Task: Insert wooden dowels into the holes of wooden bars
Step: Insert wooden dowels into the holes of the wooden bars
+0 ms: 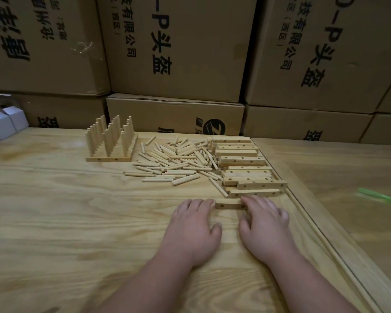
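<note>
Your left hand (193,224) and right hand (263,222) lie flat on the wooden table (77,211), fingertips touching one short wooden bar (228,204). Behind it you see loose dowels (174,161), stacked bars (242,163) and finished bars with upright dowels (111,141).

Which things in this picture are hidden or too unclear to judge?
Head view only:
- Bar between the left hand and right hand: both ends hidden by fingertips.
- Lower bars in the stack: covered by upper ones.
- Green object: blurred, cut off by the right edge.
</note>
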Available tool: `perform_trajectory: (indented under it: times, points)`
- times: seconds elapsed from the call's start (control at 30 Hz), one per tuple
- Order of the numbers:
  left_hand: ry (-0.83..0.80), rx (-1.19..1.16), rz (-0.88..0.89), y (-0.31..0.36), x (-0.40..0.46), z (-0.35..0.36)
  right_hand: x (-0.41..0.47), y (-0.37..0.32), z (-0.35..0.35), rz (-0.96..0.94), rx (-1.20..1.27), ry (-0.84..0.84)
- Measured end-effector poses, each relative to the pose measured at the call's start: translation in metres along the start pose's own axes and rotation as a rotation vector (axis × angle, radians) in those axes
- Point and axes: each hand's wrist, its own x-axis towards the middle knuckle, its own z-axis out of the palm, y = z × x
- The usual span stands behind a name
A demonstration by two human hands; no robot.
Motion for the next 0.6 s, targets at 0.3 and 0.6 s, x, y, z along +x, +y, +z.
perform_trajectory:
  times: [0.3,0.6]
  points:
    - [0.047,-0.533,-0.114,-0.013,-0.001,-0.014,-0.009,0.0,-0.007,-0.185,0.449,0.019]
    - [0.279,-1.532,-0.387,-0.041,0.003,-0.028,0.01,-0.063,0.0,-0.062,0.727,-0.168]
